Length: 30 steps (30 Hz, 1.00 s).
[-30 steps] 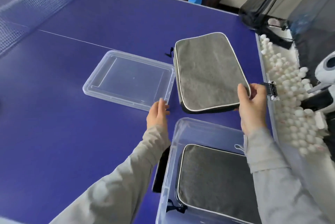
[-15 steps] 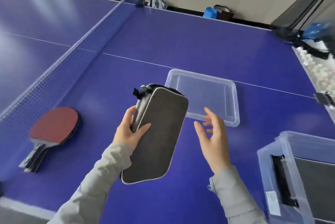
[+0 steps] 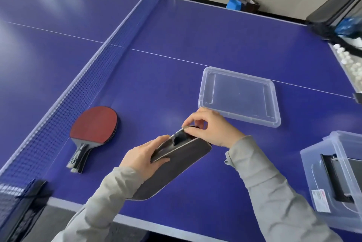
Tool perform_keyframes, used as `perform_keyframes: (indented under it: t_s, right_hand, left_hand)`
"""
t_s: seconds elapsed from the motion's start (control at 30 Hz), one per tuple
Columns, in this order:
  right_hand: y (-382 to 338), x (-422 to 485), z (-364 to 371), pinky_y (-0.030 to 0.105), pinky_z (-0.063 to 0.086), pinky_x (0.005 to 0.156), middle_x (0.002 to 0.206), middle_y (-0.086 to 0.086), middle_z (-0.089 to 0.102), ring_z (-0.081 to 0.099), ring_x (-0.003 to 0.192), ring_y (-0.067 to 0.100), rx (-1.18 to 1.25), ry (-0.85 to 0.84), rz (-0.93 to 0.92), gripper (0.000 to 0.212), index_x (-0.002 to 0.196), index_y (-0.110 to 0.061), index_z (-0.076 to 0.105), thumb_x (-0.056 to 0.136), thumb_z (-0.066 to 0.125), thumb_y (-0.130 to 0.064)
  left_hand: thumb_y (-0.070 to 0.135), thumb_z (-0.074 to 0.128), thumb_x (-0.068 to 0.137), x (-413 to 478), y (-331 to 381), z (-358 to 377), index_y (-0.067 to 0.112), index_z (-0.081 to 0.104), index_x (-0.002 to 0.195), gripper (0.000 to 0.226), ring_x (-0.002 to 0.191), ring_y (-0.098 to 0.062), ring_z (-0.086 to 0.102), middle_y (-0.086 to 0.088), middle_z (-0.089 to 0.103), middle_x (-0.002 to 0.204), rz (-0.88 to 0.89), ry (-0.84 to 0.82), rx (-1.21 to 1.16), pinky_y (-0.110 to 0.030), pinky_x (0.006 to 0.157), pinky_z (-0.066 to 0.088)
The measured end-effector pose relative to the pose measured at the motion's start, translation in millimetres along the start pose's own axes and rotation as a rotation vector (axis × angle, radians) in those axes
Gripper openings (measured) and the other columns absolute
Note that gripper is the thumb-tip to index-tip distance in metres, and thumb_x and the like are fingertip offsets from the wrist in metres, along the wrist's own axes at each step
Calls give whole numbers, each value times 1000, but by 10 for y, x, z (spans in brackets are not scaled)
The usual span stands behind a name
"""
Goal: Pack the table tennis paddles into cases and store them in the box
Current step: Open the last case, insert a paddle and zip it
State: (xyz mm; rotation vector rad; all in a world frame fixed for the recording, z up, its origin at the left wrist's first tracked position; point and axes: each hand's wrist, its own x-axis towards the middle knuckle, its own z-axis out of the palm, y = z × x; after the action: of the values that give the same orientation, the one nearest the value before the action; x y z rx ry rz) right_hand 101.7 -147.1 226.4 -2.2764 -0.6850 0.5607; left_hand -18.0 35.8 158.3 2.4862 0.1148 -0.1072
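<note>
A grey paddle case (image 3: 177, 165) is held above the blue table, its top end partly open and dark inside. My left hand (image 3: 144, 154) grips its left edge. My right hand (image 3: 210, 126) pinches the top rim of the case near the zip. A stack of red-faced paddles (image 3: 94, 126) lies on the table to the left, beside the net, handles toward me. The clear storage box (image 3: 337, 179) stands at the right edge, with a dark case partly visible inside.
The clear box lid (image 3: 240, 97) lies flat just beyond my right hand. The net (image 3: 94, 77) runs diagonally along the left. The table's near edge (image 3: 137, 220) is close below my arms. White balls (image 3: 350, 63) fill a tray at the far right.
The view swung left from the box. The case came off the table into my left hand, and my right hand, open half a second ago, now pinches its top rim.
</note>
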Motion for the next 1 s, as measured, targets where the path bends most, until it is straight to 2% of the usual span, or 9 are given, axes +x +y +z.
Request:
perform_keyframes:
  t_s: [0.1, 0.27, 0.37, 0.43, 0.5, 0.6, 0.67, 0.77, 1.0]
  right_hand:
    - [-14, -38, 24, 20, 43, 64, 66, -5, 53, 46, 60, 7, 28, 76, -10, 7, 73, -18, 68, 80, 67, -19]
    - [144, -232, -94, 20, 48, 58, 62, 2, 63, 55, 53, 10, 215, 469, 110, 14, 69, -15, 59, 81, 66, -11]
    - [427, -358, -161, 18, 48, 53, 60, 2, 64, 55, 44, 3, 263, 525, 304, 13, 70, -12, 59, 82, 64, -9]
    - [628, -457, -129, 21, 45, 54, 60, 4, 62, 52, 44, 4, 382, 544, 450, 9, 74, -6, 61, 82, 64, -8]
    - [747, -527, -26, 23, 41, 54, 62, 7, 60, 50, 50, 11, 598, 527, 553, 7, 77, -2, 62, 84, 61, -3]
    - [752, -567, 219, 16, 34, 41, 54, 3, 56, 43, 47, 12, 801, 464, 592, 12, 76, 0, 59, 86, 55, 6]
    - [703, -592, 405, 16, 33, 40, 55, 5, 54, 41, 42, 8, 854, 432, 582, 16, 73, -2, 58, 86, 54, 8]
    - [643, -683, 593, 16, 35, 43, 56, 7, 51, 42, 43, 8, 963, 414, 600, 11, 77, -1, 59, 85, 57, 6]
    - [463, -833, 757, 20, 38, 48, 51, 3, 52, 43, 46, 12, 978, 395, 572, 8, 76, -1, 61, 84, 63, -2]
  left_hand:
    - [46, 61, 84, 46, 13, -20, 49, 35, 130, 53, 103, -13, 60, 25, 60, 115, 70, -24, 22, -22, 82, 43]
    - [48, 64, 74, 60, 76, -33, 54, 28, 118, 58, 92, -15, 62, 25, 62, 96, 51, -2, -148, -28, 83, 47]
    - [45, 65, 66, 51, 92, -94, 62, 39, 104, 49, 82, -3, 61, 28, 65, 87, 40, 55, -330, -13, 79, 45]
    - [35, 71, 65, 54, 63, -160, 64, 49, 94, 47, 76, 1, 62, 24, 67, 84, 13, 123, -553, -6, 73, 44]
    - [32, 76, 62, 77, 24, -186, 56, 56, 92, 43, 68, 0, 63, 15, 70, 77, -36, 159, -769, -11, 70, 49]
    - [25, 76, 63, 142, 10, -87, 31, 60, 103, 43, 67, -8, 66, 6, 72, 75, -161, 209, -1018, -20, 65, 54]
    - [16, 74, 72, 229, 4, -39, 17, 57, 112, 43, 64, -9, 66, 6, 72, 73, -287, 351, -1154, -24, 62, 55]
    - [16, 69, 83, 390, -120, -32, 13, 55, 118, 37, 57, -3, 62, 10, 67, 70, -482, 588, -1236, -23, 63, 53]
    - [23, 72, 80, 548, -90, 131, 22, 56, 112, 36, 79, -11, 60, 6, 65, 91, -754, 789, -1300, -34, 86, 51]
